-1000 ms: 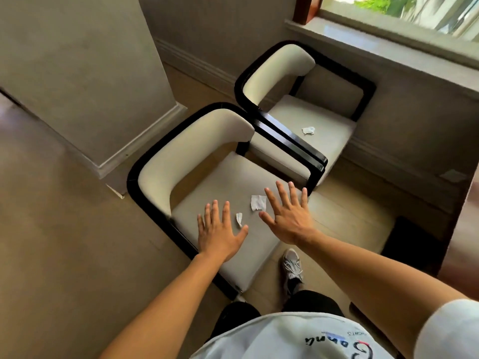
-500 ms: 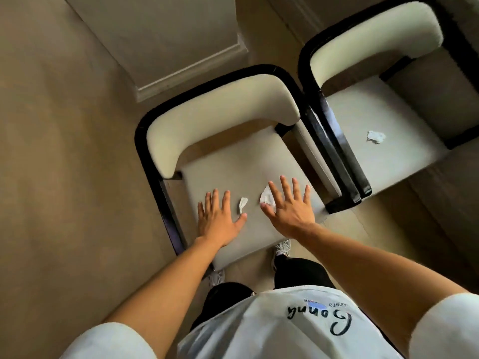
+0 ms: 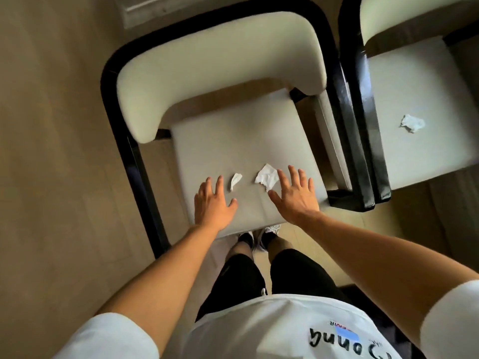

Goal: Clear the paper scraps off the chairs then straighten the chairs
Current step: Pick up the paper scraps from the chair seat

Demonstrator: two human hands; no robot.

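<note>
I had both hands spread flat over the near chair [image 3: 233,141] seat: left hand [image 3: 213,203] below the small scrap [image 3: 236,180], right hand [image 3: 295,195] touching the larger scrap [image 3: 267,176]. A crumpled scrap [image 3: 412,123] lay on the neighbouring chair [image 3: 414,81].

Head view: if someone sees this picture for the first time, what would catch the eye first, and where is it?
Probably the two open hands, left hand and right hand, spread over the front of the near chair seat. Between them lie a small paper scrap and a larger paper scrap, the larger at the right fingertips. A crumpled scrap sits alone on the right chair's seat.
</note>
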